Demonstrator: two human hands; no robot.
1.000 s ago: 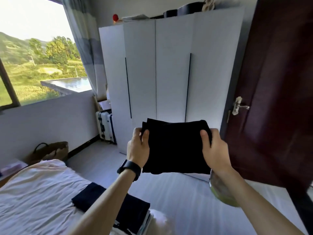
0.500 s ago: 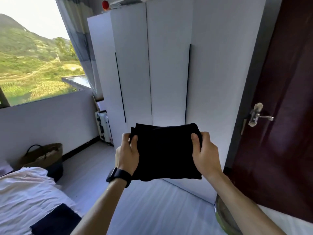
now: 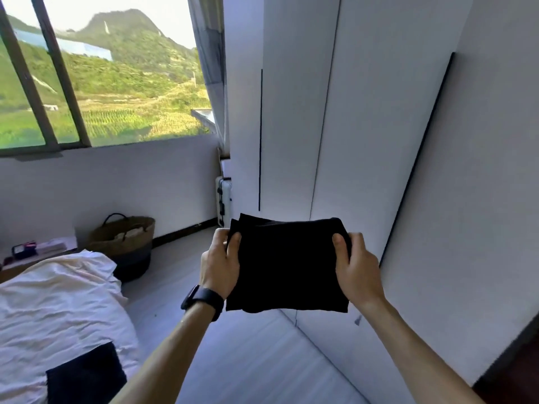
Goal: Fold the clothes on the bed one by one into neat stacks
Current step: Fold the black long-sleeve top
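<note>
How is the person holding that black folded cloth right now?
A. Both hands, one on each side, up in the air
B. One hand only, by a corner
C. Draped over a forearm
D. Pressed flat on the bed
A: the left hand and right hand each grip a side of the black folded cloth, which hangs clear of the bed.

A black garment (image 3: 287, 266), folded into a compact layered rectangle, hangs upright in mid-air in front of the white wardrobe, pinched at its 9 and 3 o'clock edges. At 7 o'clock from it, a dark navy folded piece (image 3: 84, 374) lies flat on the white-sheeted bed (image 3: 58, 304).
</note>
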